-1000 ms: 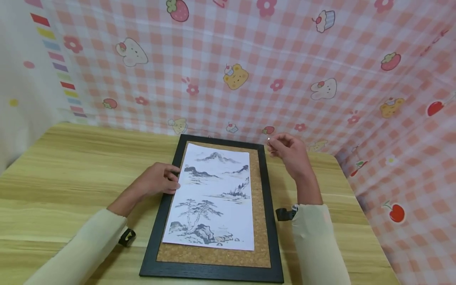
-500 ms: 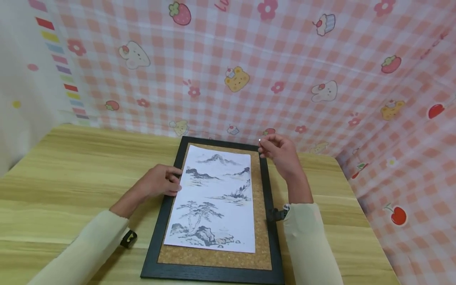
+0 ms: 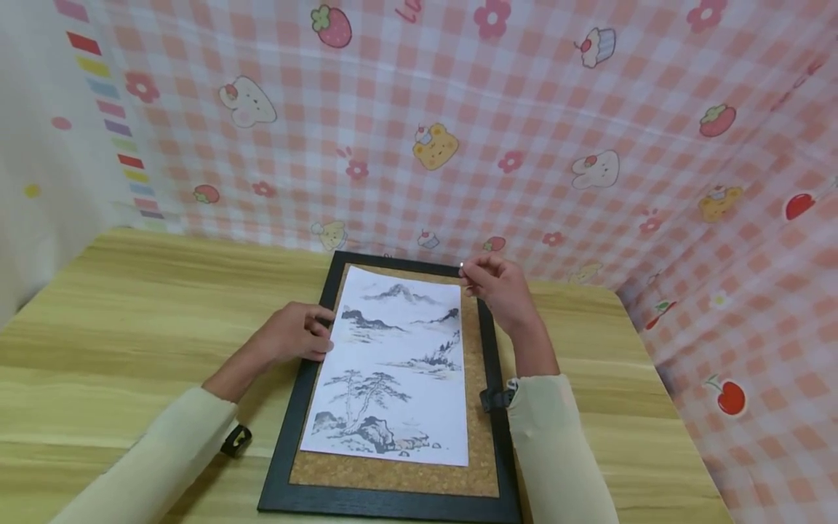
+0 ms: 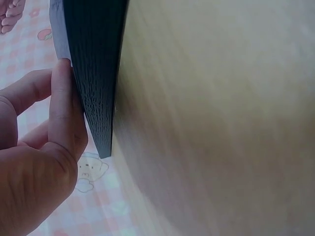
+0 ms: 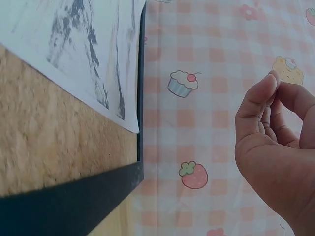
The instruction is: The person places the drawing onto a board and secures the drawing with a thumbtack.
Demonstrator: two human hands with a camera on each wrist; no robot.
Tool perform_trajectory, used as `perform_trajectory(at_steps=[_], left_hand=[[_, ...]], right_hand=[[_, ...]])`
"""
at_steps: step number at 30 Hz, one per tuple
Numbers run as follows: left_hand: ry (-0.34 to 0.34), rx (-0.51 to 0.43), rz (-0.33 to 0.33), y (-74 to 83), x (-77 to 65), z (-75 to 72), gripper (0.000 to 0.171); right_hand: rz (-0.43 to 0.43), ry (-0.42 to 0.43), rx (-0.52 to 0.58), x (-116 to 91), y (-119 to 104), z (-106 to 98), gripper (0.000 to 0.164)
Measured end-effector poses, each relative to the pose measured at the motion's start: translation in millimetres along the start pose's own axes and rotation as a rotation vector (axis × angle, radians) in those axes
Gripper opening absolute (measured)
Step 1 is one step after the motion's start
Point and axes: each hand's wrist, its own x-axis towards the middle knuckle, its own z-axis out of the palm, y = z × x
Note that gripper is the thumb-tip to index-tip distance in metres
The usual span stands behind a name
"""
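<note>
A sheet of paper (image 3: pixel 393 335) printed with an ink landscape lies on a cork board (image 3: pixel 481 407) with a black frame (image 3: pixel 386 498). My left hand (image 3: pixel 294 331) reaches across the frame's left side, fingertips right at the paper's left edge. Seen from the left wrist, that hand (image 4: pixel 44 132) has its fingers loosely bent beside the black frame. Over the board's top right corner, near the paper's corner, my right hand (image 3: pixel 497 287) pinches a tiny white thing (image 3: pixel 462 265) between thumb and index finger. In the right wrist view the fingers hide it.
The board lies on a wood-grain table (image 3: pixel 164 313). Behind it and to the right hangs a pink checked cloth (image 3: pixel 393 196) with cartoon prints. In the right wrist view, the paper's corner (image 5: pixel 130 125) shows close to the frame's corner.
My right hand has moved left, from beyond the frame's right side to over the board's top right corner, still pinching the tiny white thing. The left hand stays at the paper's edge.
</note>
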Motion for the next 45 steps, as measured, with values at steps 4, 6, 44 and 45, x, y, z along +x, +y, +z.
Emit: perform_trajectory(at_steps=[4,6,44,45], left_hand=[[-0.005,-0.012,0.002,-0.5,0.6,1.7,0.056],[-0.005,-0.014,0.005,-0.3,1.1,2.1,0.055],[0.004,0.009,-0.009,2.2,-1.5,1.5,0.055],[0.005,0.011,-0.01,1.9,-1.6,1.3,0.056]], right_hand=[[0.007,0.005,-0.01,2.1,2.6,1.4,0.02],[0.004,0.003,-0.027,3.3,2.7,2.3,0.021],[0.085,-0.014,-0.022,23.6,19.3,28.8,0.026],[0.089,-0.019,-0.015,25.1,20.7,29.8,0.025]])
